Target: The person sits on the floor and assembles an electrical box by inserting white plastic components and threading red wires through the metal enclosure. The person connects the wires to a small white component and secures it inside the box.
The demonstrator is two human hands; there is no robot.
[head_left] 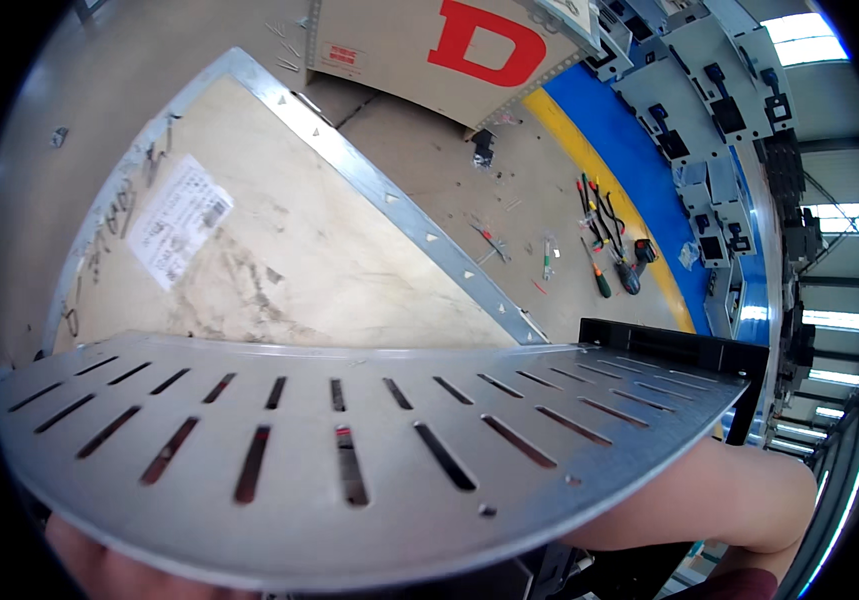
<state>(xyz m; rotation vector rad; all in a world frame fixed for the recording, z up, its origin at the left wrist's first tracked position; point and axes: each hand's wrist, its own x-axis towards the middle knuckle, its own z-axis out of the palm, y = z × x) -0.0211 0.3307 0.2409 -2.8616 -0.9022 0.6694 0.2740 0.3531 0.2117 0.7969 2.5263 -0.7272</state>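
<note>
A wide slotted metal panel [299,540] fills the near part of the head view, with two rows of long slots and a few small holes. At its near left edge is my left hand [114,565], closed on the panel, though most of its fingers are hidden beneath. From the right my bare forearm [689,490] reaches under the panel, which covers my right hand. Against the panel's far right corner stands a black metal frame [674,345]. Dark parts lie below the near edge, mostly covered.
Beyond the panel lies a pale, stained board [319,240] with a metal rim and a paper label [179,220]. A beige crate [379,50] stands farther off. Screwdrivers and pliers [599,215] and a cordless drill [631,275] lie on the floor near a yellow stripe [589,150].
</note>
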